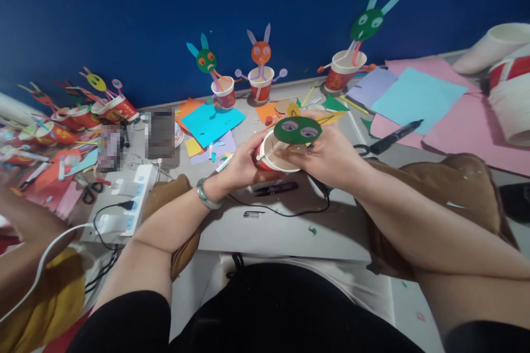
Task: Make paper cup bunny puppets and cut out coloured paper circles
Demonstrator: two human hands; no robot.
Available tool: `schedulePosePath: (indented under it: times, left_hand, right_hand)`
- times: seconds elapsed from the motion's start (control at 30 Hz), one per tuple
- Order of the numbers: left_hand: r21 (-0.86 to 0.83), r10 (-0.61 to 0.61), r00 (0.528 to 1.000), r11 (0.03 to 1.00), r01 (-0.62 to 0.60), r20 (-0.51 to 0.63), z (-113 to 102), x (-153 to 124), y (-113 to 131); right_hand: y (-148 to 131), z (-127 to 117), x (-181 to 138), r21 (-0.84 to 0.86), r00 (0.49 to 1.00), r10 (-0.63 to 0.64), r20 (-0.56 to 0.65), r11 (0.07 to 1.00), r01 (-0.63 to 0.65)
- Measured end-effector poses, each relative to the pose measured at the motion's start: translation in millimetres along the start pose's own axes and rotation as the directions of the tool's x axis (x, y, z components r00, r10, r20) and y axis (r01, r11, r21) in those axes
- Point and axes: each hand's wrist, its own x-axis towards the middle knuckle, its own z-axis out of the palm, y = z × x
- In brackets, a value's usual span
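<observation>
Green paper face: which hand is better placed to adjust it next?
The right hand, probably: it's close beside the green paper face, while the left hand holds the cup.

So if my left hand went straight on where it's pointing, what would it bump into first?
The paper cup your left hand holds; beyond it, probably your right hand, though depth is unclear.

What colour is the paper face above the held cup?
The face is green, as the head view shows.
</observation>
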Motion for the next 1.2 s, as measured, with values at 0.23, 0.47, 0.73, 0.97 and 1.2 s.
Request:
schedulePosePath:
  times: [0.23,0.47,0.73,0.97,1.2]
  left_hand:
    - [-0.018,-0.083,0.996,0.996,0.083,0.046,1,3,-9]
    - [-0.085,-0.081,0.993,0.992,0.088,0.082,-4,4,0]
    - [-0.146,-0.126,0.988,0.980,0.138,0.090,-6,9,0]
    - [-0.374,-0.231,0.952,0.880,0.292,0.199,-10,12,5]
    - [-0.380,-0.505,0.820,0.727,0.572,0.269,-12,16,15]
  right_hand:
    - [6,2,5,0.102,0.998,0.044,0.046,0.994,-0.049]
    - [4,5,6,0.100,0.999,0.028,0.035,0.994,-0.032]
    - [-1,3,6,0.110,0.992,0.127,0.018,0.986,-0.129]
    - [8,1,8,0.041,0.981,0.179,0.080,0.982,-0.182]
    - [15,7,7,0.056,0.984,0.138,0.110,0.988,-0.145]
